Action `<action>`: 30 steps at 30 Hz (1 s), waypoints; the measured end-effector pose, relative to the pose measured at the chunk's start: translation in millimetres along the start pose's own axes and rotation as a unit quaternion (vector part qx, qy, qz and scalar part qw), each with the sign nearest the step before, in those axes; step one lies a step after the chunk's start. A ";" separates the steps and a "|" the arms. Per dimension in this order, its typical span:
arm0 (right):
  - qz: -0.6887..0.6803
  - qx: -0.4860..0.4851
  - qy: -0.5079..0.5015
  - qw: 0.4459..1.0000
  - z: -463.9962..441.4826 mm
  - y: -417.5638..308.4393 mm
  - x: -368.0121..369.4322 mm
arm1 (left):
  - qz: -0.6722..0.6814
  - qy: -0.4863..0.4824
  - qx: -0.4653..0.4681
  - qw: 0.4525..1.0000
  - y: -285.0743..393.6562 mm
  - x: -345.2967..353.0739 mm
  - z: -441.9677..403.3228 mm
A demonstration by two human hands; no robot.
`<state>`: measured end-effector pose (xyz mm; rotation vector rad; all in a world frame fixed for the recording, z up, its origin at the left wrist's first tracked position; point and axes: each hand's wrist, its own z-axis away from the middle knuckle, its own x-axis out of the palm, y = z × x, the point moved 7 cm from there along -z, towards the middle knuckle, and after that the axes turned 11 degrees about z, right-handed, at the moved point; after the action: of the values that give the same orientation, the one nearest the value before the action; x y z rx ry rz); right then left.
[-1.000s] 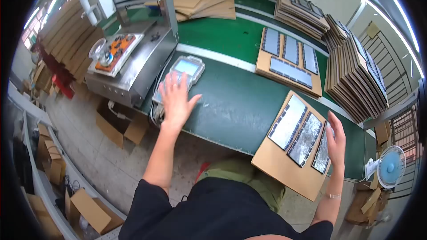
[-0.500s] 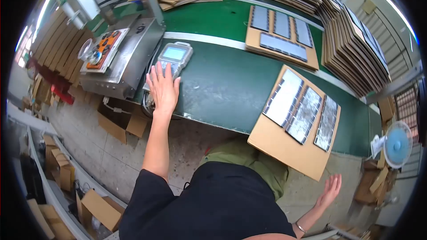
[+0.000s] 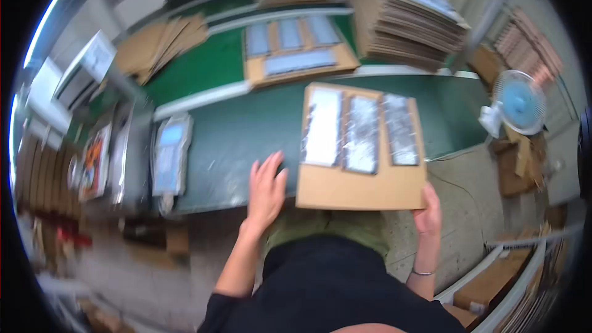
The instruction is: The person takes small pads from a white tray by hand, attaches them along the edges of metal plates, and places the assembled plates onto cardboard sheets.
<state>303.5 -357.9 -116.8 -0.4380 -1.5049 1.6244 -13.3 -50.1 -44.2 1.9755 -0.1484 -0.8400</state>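
A brown cardboard sheet lies on the green table and juts past its front edge. On it rest three flat rectangular panels, one of them this glossy panel, with dark clips or tabs along their long sides. My right hand grips the sheet's near right corner, its fingers partly hidden by the board. Left of the sheet, my left hand hovers over the table edge with fingers stretched out and nothing in it. A grey handheld device with a lit screen lies farther left, apart from that hand.
Behind is another cardboard sheet bearing several panels. Tall stacks of cardboard stand at the back right. A metal machine with an orange fixture is at far left. A blue fan stands to the right.
My left hand has moved from the handheld device toward the cardboard sheet. My right hand has come up to the sheet's near right corner. The camera view has turned right.
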 end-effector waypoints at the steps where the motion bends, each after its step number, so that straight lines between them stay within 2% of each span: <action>1: -0.003 -0.022 0.021 1.000 -4.8 -7.5 -5.6 | -0.010 0.004 0.002 1.000 -8.1 2.2 -0.2; 12: 0.059 -0.097 0.097 0.989 -32.0 -47.7 -48.9 | -0.021 0.037 0.037 0.998 1.9 -2.8 2.4; 17: 0.142 -0.088 0.143 0.975 -79.4 -53.8 -78.2 | -0.010 0.042 0.045 0.998 0.8 -4.8 4.8; 21: 0.205 -0.074 0.185 0.958 -81.7 -57.0 -68.7 | -0.001 0.051 0.050 0.997 2.7 -6.9 7.3; 24: 0.363 -0.118 0.308 0.872 -89.4 -64.5 -109.0 | 0.008 0.054 0.050 0.997 2.1 -7.3 7.9; 26: 0.403 -0.267 0.323 0.813 -65.4 -114.1 -80.2 | 0.018 0.055 0.051 0.997 2.2 -9.5 8.1; 30: 0.319 -0.401 0.079 0.855 39.4 -257.2 110.9 | 0.021 0.043 0.053 0.997 1.8 -7.3 5.1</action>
<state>299.5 -321.5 163.7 -1.6366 -1.9880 1.2682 -21.5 -51.7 -40.6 2.0970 -0.1871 -0.7317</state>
